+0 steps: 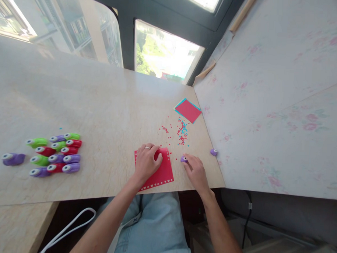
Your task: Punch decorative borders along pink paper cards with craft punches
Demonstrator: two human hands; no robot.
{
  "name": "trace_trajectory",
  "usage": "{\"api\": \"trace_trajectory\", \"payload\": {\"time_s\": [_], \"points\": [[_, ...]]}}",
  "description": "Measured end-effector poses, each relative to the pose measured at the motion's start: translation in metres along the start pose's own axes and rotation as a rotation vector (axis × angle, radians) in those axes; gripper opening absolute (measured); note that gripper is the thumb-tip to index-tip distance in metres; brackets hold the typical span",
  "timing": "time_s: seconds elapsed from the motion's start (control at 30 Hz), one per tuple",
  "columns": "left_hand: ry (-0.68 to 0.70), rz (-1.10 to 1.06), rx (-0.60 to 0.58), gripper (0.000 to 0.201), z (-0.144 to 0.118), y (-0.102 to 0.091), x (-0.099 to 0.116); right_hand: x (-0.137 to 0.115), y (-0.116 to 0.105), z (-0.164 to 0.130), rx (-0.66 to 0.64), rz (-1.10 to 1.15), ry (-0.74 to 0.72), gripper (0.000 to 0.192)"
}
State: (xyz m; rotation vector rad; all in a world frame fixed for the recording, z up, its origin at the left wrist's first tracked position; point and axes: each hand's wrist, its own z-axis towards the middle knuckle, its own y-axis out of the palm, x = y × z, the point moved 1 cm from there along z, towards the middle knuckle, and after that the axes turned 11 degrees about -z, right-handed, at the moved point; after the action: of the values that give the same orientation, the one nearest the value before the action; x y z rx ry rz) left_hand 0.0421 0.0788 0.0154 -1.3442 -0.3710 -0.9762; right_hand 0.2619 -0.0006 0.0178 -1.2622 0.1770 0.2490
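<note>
**Obs.: both hands at punched red sheet, table front edge**

Left hand [146,163] lies palm-down on a square red paper sheet [158,171], fingers together and flat, pinning it to the pale marble-patterned tabletop [102,109]. Ring visible on one finger. The sheet sits at the near edge of the table; its near and right borders carry a row of small punched holes.

Right hand [195,172] is just beside the sheet, at its 3 o'clock. Fingertips touch a small purple plastic craft punch [183,159] resting on the table; fingers loosely curled, grip not closed around it as far as can be told.

Second small purple punch [213,152] lies at 2 o'clock of the right hand, at the table's right edge.

Scattered red and blue paper dots [182,132] at 12 o'clock of the sheet. Beyond them, a stack of red and blue paper squares [188,110].

Cluster of green, red and purple punches [55,154] well apart at 9 o'clock.
</note>
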Motion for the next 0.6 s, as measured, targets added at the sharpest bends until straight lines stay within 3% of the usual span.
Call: {"api": "trace_trajectory", "payload": {"time_s": [0.2,0.6], "points": [[-0.010,0.003,-0.009,0.020,0.001,0.000,0.001,-0.006,0.010,0.003,0.001,0.242,-0.035,0.033],[-0.010,0.004,0.007,0.022,0.000,0.000,0.002,-0.021,0.022,0.020,-0.003,0.352,-0.079,0.034]]}}
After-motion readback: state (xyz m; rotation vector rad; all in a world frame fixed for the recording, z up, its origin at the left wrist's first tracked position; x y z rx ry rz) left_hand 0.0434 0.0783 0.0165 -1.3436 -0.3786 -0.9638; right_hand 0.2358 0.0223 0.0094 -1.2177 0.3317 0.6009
